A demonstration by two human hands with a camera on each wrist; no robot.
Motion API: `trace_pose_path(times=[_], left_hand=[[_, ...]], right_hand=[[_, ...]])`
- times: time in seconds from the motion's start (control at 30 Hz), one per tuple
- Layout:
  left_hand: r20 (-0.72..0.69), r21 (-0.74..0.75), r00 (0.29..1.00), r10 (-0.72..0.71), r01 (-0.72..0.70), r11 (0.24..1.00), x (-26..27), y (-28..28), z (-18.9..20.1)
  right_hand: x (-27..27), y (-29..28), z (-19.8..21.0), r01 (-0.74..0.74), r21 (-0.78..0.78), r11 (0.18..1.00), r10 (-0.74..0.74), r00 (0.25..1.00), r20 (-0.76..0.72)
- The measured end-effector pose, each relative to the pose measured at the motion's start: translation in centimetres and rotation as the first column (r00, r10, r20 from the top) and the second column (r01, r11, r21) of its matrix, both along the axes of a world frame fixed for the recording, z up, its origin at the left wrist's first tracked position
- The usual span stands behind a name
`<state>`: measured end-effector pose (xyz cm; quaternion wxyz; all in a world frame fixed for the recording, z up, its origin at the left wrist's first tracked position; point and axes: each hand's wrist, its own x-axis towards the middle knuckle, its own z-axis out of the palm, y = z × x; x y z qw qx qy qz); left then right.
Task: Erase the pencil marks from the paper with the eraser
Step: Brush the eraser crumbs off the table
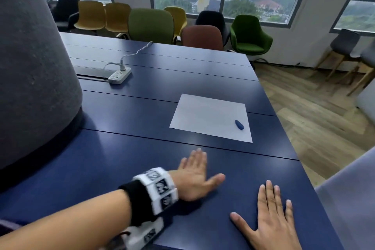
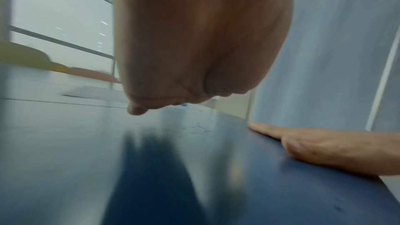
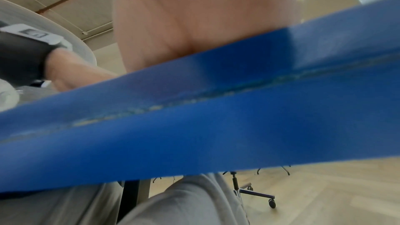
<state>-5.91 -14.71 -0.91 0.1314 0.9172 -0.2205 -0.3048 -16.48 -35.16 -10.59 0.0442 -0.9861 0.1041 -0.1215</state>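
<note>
Lying near the right edge of the dark blue surface, the white paper looks blank from my view; any pencil marks are too faint to tell. The small blue eraser sits on its near right corner. My left hand and right hand rest flat, fingers spread, holding nothing, near the surface's front edge.

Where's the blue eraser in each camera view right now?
Head: eraser lies on the paper's near right corner, beyond both hands.
Left wrist: a blue speck under the fingertips, probably it.
Right wrist: not in view.
Shared landmark: blue table.
</note>
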Motion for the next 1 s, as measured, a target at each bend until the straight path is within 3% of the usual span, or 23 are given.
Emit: trace_pose_path(times=[0.1, 0.17, 0.3, 0.37, 0.47, 0.57, 0.67, 0.73, 0.83, 0.9, 1.0], left_hand=[[0.13, 0.117, 0.969, 0.209, -0.225, 0.967, -0.7, 7.6, -0.4], [0.19, 0.205, 0.909, 0.371, -0.407, 0.89, -2.5, 11.8, -1.2], [0.205, 0.27, 0.809, 0.551, -0.587, 0.763, -5.5, 13.0, -2.8], [0.185, 0.268, 0.804, 0.565, -0.595, 0.758, -5.4, 11.4, -2.7], [0.15, 0.196, 0.852, 0.501, -0.522, 0.83, -4.4, 7.7, -2.7], [0.165, 0.049, 0.912, 0.377, -0.389, 0.92, -4.7, 3.1, -3.1], [0.074, -0.08, 0.976, 0.203, -0.197, 0.977, -5.3, -1.2, -2.7], [-0.041, -0.204, 0.989, 0.143, -0.149, 0.968, -5.3, -2.7, -1.5], [-0.181, -0.369, 0.949, 0.259, -0.309, 0.877, -4.3, -1.3, 0.2], [-0.096, -0.29, 0.924, 0.371, -0.383, 0.877, -2.8, 2.1, 0.4], [0.094, 0.03, 0.876, 0.474, -0.478, 0.878, 0.4, 7.9, -1.0]], right_hand=[[-0.2, 0.2, 0.1, 0.006, 0.013, 1.0, -0.006, 1.0, -0.006], [-0.3, 0.3, 0.2, 0.01, 0.037, 0.999, -0.009, 1.0, -0.003], [-0.3, 0.6, 0.3, -0.014, 0.093, 0.996, 0.015, 1.0, -0.011], [-0.4, 0.7, 0.5, -0.02, 0.121, 0.992, 0.024, 0.999, -0.032], [-0.7, 0.8, 1.1, -0.005, 0.174, 0.985, 0.019, 0.997, -0.079], [-0.8, 0.9, 1.5, 0.016, 0.231, 0.973, 0.009, 0.994, -0.11], [-0.9, 0.8, 1.7, 0.011, 0.274, 0.962, 0.028, 0.99, -0.137], [-1.0, 0.8, 1.8, -0.003, 0.285, 0.959, 0.04, 0.992, -0.122], [-1.1, 0.8, 2.0, -0.023, 0.311, 0.95, 0.039, 0.998, -0.047], [-1.0, 0.9, 2.3, -0.017, 0.329, 0.944, 0.031, 0.999, -0.04], [-1.1, 1.0, 2.3, -0.018, 0.323, 0.946, 0.035, 0.998, -0.05]])
